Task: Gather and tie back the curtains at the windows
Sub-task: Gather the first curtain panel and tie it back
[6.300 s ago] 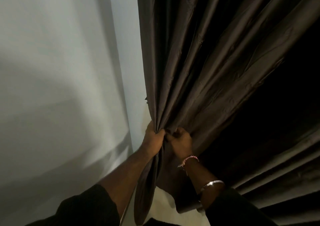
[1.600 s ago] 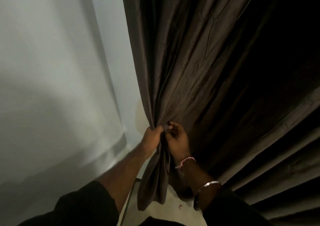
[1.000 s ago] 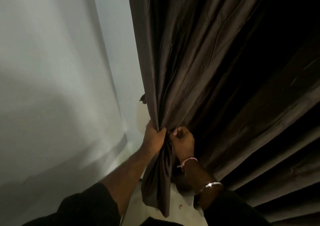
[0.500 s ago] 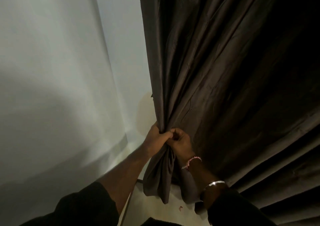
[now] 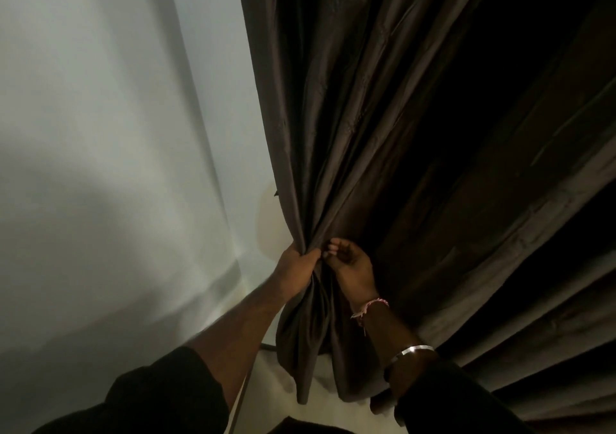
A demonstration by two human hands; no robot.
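A dark brown curtain (image 5: 350, 107) hangs from the top of the view down past my hands, its folds drawn together at waist height. My left hand (image 5: 297, 268) grips the gathered bunch from the left side. Just to the right, my right hand (image 5: 350, 263) has its fingers curled at the same bunch, fingertips against the folds; whether it pinches fabric is unclear. Below my hands the loose curtain end (image 5: 313, 350) hangs free above the floor. More of the curtain spreads away dark to the right.
A pale wall (image 5: 110, 167) fills the left side and meets a second wall at a corner (image 5: 213, 153). A small dark hook-like thing (image 5: 276, 193) shows at the curtain's left edge. Light floor (image 5: 283, 410) lies below.
My hands hold the bunch at nearly the same spot. My right hand's fingers have loosened and lifted a little from the folds. The hanging end has swung slightly.
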